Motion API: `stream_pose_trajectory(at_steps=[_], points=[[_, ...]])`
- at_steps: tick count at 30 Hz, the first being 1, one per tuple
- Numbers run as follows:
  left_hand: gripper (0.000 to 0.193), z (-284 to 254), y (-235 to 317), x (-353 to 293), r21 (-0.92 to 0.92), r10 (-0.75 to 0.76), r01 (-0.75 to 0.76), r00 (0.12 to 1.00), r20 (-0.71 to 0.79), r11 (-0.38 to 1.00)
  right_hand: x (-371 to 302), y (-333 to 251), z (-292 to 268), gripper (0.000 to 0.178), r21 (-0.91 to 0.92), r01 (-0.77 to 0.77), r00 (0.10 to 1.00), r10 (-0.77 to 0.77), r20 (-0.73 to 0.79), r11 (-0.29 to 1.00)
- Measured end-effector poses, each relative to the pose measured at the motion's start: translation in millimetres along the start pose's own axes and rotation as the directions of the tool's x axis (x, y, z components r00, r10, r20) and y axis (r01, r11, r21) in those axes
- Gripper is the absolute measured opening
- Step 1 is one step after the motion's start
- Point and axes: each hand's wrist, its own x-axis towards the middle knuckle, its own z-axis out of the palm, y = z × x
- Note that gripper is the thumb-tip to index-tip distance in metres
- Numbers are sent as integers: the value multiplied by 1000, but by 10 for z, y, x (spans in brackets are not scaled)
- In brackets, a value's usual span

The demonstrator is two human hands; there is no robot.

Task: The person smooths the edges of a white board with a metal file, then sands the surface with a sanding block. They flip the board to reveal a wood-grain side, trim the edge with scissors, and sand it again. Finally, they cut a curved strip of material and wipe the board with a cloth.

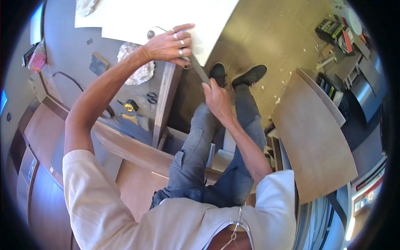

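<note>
A narrow grey flexible-looking strip runs diagonally between my two hands, beside the table's edge. My left hand, with rings on its fingers, is closed on the strip's upper part, its thumb below. My right hand pinches the lower end between thumb and fingers, above my shoes. A thin dark curl shows just past my left hand; I cannot tell whether it belongs to the same strip. Under and beyond my left hand lies a large white sheet. A crumpled whitish cloth rests beneath my left wrist.
On the grey table lie a sanding block, scissors, a yellow tape measure, a yellow-handled tool and a dark curved band. Curved wooden panels stand at right. Scraps litter the floor.
</note>
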Motion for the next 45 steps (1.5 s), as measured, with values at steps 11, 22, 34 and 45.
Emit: stream_pose_trajectory(at_steps=[11,22,34,45], points=[[42,17,291,-26,-93,-406,396,898,-170,914,-824,317,-921,34,172,-213,976,219,-14,962],[71,107,1384,3091,-934,-940,282,320,-123,218,-1537,625,-1795,25,606,-242,736,550,-394,758],[32,269,707,2984,-541,-870,687,439,-224,486,-1507,675,-2181,21,430,-170,731,406,-549,887],[30,-244,-772,-294,-77,-809,985,80,-583,152,-271,302,-782,29,8,3,1000,-3,24,1000]])
